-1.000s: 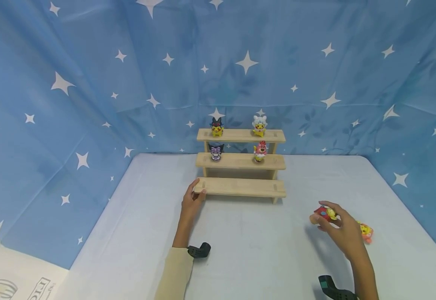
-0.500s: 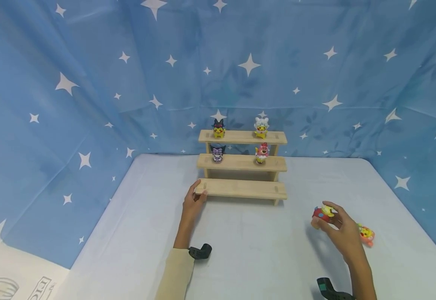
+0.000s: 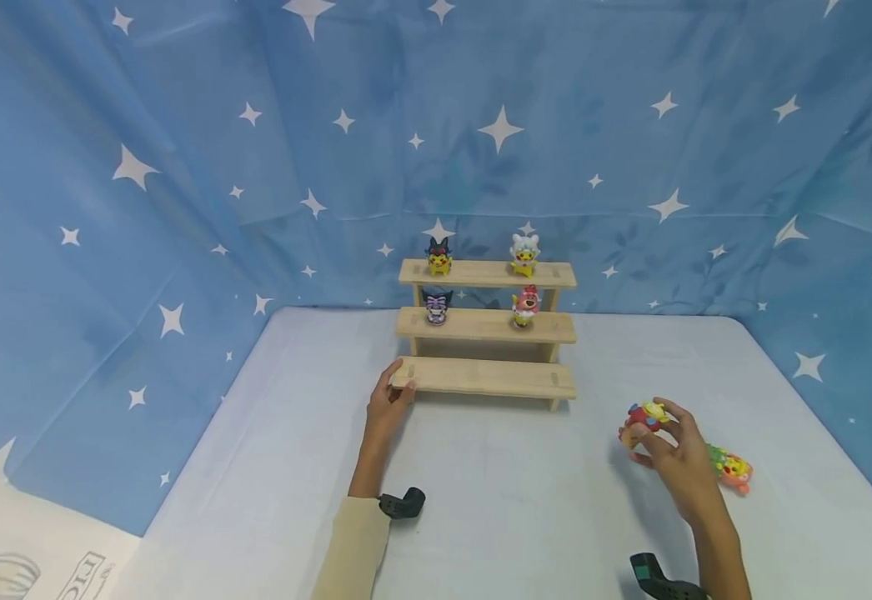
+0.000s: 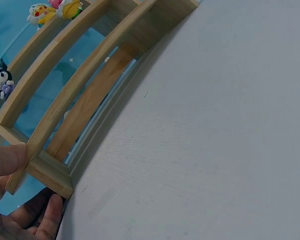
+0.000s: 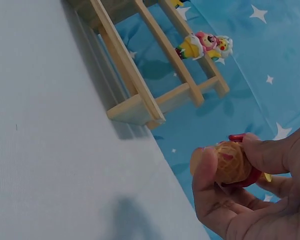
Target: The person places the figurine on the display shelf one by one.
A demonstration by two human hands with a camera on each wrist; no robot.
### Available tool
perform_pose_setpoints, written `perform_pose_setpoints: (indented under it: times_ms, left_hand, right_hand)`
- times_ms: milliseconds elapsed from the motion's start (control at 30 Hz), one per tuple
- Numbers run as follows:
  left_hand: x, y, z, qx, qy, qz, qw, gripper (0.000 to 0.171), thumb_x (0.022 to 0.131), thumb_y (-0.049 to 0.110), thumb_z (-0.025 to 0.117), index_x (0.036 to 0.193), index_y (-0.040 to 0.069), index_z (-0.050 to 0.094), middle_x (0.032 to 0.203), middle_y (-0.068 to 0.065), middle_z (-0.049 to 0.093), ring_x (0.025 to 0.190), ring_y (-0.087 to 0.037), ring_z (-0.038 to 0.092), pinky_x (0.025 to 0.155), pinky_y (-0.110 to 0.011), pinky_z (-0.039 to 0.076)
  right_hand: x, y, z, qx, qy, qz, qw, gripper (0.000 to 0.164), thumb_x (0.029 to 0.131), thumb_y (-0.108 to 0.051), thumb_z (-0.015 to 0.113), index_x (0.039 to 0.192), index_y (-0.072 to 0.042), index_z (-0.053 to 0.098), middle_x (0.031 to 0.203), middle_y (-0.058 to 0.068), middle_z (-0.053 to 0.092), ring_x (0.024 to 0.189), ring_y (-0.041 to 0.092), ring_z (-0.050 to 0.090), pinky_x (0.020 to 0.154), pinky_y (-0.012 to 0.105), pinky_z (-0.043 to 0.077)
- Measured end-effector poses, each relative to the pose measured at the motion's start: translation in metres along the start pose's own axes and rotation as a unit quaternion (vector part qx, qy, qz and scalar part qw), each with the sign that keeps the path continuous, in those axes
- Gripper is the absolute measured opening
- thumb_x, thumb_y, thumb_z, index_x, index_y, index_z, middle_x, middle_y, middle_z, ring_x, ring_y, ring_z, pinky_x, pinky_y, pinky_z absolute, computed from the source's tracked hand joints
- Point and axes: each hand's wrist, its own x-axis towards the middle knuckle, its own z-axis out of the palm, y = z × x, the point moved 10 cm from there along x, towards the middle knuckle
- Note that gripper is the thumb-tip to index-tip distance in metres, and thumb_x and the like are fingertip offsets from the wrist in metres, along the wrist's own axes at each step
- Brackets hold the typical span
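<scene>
A three-step wooden display stand (image 3: 484, 377) stands at the back of the table. My left hand (image 3: 388, 408) grips the left end of its lowest step; in the left wrist view the thumb (image 4: 7, 159) lies on the board's edge and fingers are lower, by the stand's foot. My right hand (image 3: 682, 454) holds a small red, blue and yellow figurine (image 3: 646, 417) above the table, right of the stand. Its waffle-patterned, cone-like base (image 5: 231, 162) shows between thumb and fingers in the right wrist view. Another figurine (image 3: 734, 471), green, yellow and pink, lies beyond that hand.
On the top step stand a dark-eared yellow figurine (image 3: 439, 257) and a white-hooded one (image 3: 524, 255). The middle step bears a purple-black figurine (image 3: 437, 307) and a pink-and-yellow one (image 3: 525, 307). A blue star-print curtain (image 3: 436, 125) hangs behind the white table (image 3: 511, 500).
My right hand has shifted slightly left and tilted the figurine, its yellow head turning upward. More of the lying figurine, including its green part, shows. The left hand keeps its grip on the stand.
</scene>
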Motion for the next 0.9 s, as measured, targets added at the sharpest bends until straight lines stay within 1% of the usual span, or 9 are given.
perform_pose_setpoints:
  times_ms: [100,200,300,367,433,567,667,800,900]
  left_hand:
    - [-0.001,-0.002,-0.001,-0.002,0.003,-0.003,1.0,0.055,0.097,0.024,0.061,0.149,0.02,0.042,0.143,-0.019,0.052,0.124,-0.034,0.057,0.1,-0.046,0.047]
    - [-0.001,-0.002,-0.002,-0.002,0.006,0.0,1.0,0.055,0.097,0.024,0.061,0.148,0.02,0.042,0.14,-0.018,0.055,0.121,-0.034,0.058,0.099,-0.045,0.046]
    - [-0.001,0.0,-0.002,-0.004,0.004,0.002,1.0,0.055,0.097,0.024,0.061,0.148,0.021,0.043,0.136,-0.018,0.058,0.116,-0.032,0.06,0.097,-0.044,0.046]
    - [0.0,0.0,-0.001,-0.011,0.003,-0.001,0.9999,0.055,0.097,0.024,0.062,0.148,0.022,0.043,0.136,-0.017,0.059,0.116,-0.031,0.06,0.097,-0.044,0.046]
    - [0.001,0.002,-0.001,-0.011,0.003,0.001,0.9999,0.054,0.097,0.023,0.062,0.148,0.022,0.043,0.138,-0.017,0.057,0.118,-0.032,0.06,0.097,-0.044,0.047]
    - [0.003,0.001,0.001,-0.01,0.001,-0.007,0.9999,0.055,0.097,0.024,0.062,0.148,0.023,0.042,0.14,-0.018,0.055,0.121,-0.032,0.059,0.098,-0.045,0.048]
    - [0.002,-0.002,0.001,-0.009,0.0,-0.016,0.9998,0.055,0.096,0.025,0.062,0.148,0.025,0.042,0.138,-0.017,0.057,0.121,-0.032,0.059,0.098,-0.044,0.047]
    - [0.002,-0.003,0.0,-0.008,0.002,-0.016,0.9998,0.055,0.096,0.025,0.062,0.148,0.025,0.043,0.136,-0.017,0.059,0.12,-0.031,0.059,0.098,-0.045,0.047]
    - [0.002,-0.002,0.0,-0.007,0.004,-0.009,0.9999,0.055,0.096,0.024,0.062,0.148,0.024,0.043,0.135,-0.018,0.059,0.118,-0.031,0.06,0.097,-0.044,0.047]
  right_hand:
    - [0.001,0.001,0.003,0.029,-0.014,0.009,0.999,0.068,0.101,-0.023,0.054,0.155,-0.009,0.016,0.128,0.013,0.041,0.089,-0.008,0.061,0.073,0.02,0.056]
    - [0.003,0.001,0.007,0.074,-0.027,0.026,0.997,0.071,0.1,-0.025,0.057,0.157,-0.013,0.016,0.121,0.002,0.044,0.091,-0.006,0.063,0.074,0.02,0.056]
    - [0.004,0.002,0.009,0.09,-0.028,0.047,0.994,0.076,0.097,-0.03,0.061,0.157,-0.017,0.016,0.117,-0.006,0.047,0.091,-0.006,0.064,0.075,0.018,0.055]
    - [0.005,0.002,0.011,0.087,-0.026,0.057,0.994,0.077,0.096,-0.032,0.062,0.157,-0.019,0.017,0.116,-0.009,0.048,0.09,-0.006,0.065,0.076,0.017,0.054]
    - [0.007,0.0,0.012,0.075,-0.023,0.06,0.995,0.079,0.095,-0.033,0.064,0.157,-0.017,0.017,0.115,-0.012,0.049,0.089,-0.006,0.065,0.076,0.016,0.054]
    - [0.011,-0.004,0.018,0.06,-0.022,0.052,0.997,0.078,0.094,-0.032,0.065,0.153,-0.006,0.02,0.109,-0.02,0.054,0.09,-0.003,0.065,0.076,0.015,0.054]
    - [0.014,-0.008,0.027,0.045,-0.027,0.046,0.998,0.074,0.095,-0.033,0.064,0.149,-0.001,0.026,0.108,-0.02,0.056,0.091,-0.003,0.065,0.076,0.014,0.053]
    - [0.02,-0.018,0.042,0.034,-0.029,0.033,0.998,0.069,0.094,-0.032,0.065,0.146,-0.001,0.032,0.112,-0.011,0.055,0.089,-0.005,0.064,0.077,0.014,0.053]
    - [0.025,-0.028,0.053,0.042,-0.033,0.016,0.998,0.066,0.093,-0.029,0.067,0.145,-0.002,0.035,0.112,-0.004,0.056,0.086,-0.004,0.065,0.076,0.016,0.054]
